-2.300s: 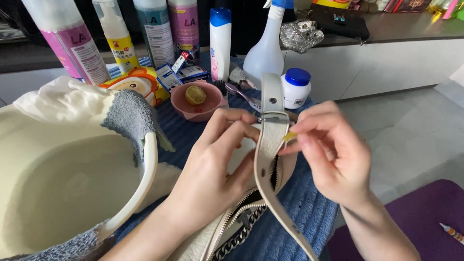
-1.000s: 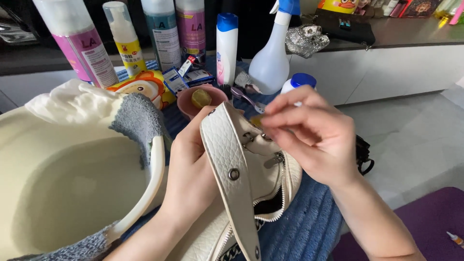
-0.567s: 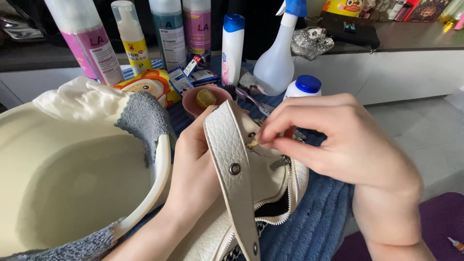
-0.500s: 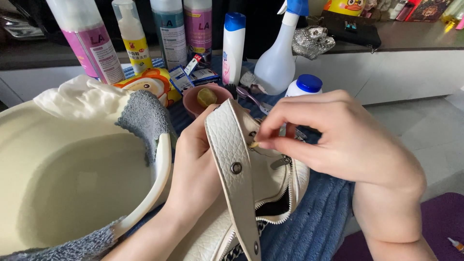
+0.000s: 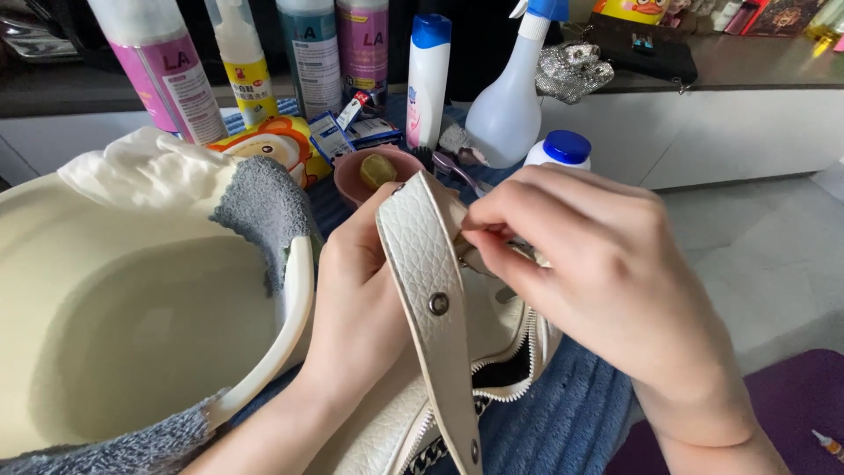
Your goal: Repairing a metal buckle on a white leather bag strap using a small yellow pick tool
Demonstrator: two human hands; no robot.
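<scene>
Cream pebbled-leather handbag strap (image 5: 428, 281), studded with a round metal snap, is standing up between two bare hands over a blue ribbed towel (image 5: 563, 422) covering the desk's near middle. The left hand (image 5: 360, 299) is bracing the strap from behind, fingers wrapped against its back, while the right hand (image 5: 580, 264) is pinching its thumb and forefinger together on the strap's edge near the top; what, if anything, sits between those fingertips is too small to tell. Below them, the matching cream handbag (image 5: 492, 352) is lying on the towel with its zip gaping open. Just beside the left wrist, a large cream plastic basin (image 5: 290, 308) is filling the desk's left side, grey and white cloths (image 5: 255, 207) draped over its rim. Behind the hands, a small pink dish (image 5: 352, 176) holding a yellowish lump is sitting just beside a white jar with a blue lid (image 5: 558, 149). Along the desk's far edge, a white spray bottle (image 5: 510, 105) and a row of tall bottles (image 5: 334, 53) are standing upright.
</scene>
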